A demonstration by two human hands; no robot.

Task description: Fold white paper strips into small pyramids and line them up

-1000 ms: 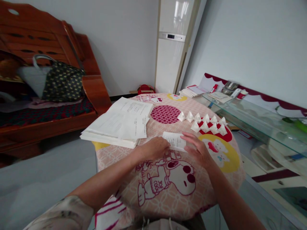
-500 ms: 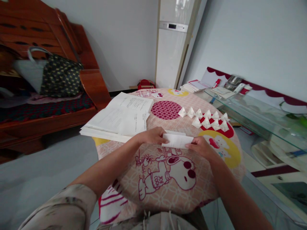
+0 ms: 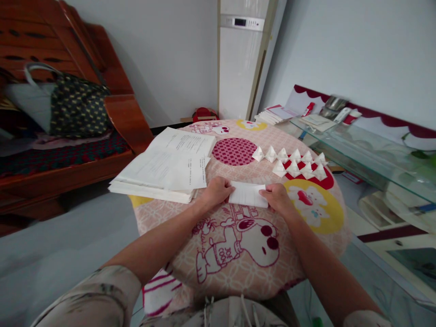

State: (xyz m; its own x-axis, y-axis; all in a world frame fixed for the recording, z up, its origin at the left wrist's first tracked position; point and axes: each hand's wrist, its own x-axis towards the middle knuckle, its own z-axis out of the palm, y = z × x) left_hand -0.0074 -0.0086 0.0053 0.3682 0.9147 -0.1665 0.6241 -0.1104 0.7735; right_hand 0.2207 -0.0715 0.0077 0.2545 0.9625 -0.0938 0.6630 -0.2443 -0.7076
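Note:
A folded sheet of white paper (image 3: 248, 194) is stretched between my two hands, just above the patterned tablecloth (image 3: 238, 281). My left hand (image 3: 218, 190) pinches its left edge, and my right hand (image 3: 276, 197) grips the right edge with the thumb on top. Left of my hands lies a stack of printed sheets (image 3: 153, 170), with loose pages on top. Several small folded paper pyramids (image 3: 293, 168) stand in two rows at the right of the table, beyond my right hand.
A glass-topped cabinet (image 3: 374, 156) runs along the right wall, bearing a red-and-white cup (image 3: 352, 117) and a pile of booklets (image 3: 275, 114). At the left stands a wooden bench (image 3: 126, 118) with a patterned bag (image 3: 78, 106). A tall white air conditioner (image 3: 238, 68) is behind the table.
The folded paper has tipped so more of its face shows, and my hands have shifted slightly on its edges. The camera view has moved a little.

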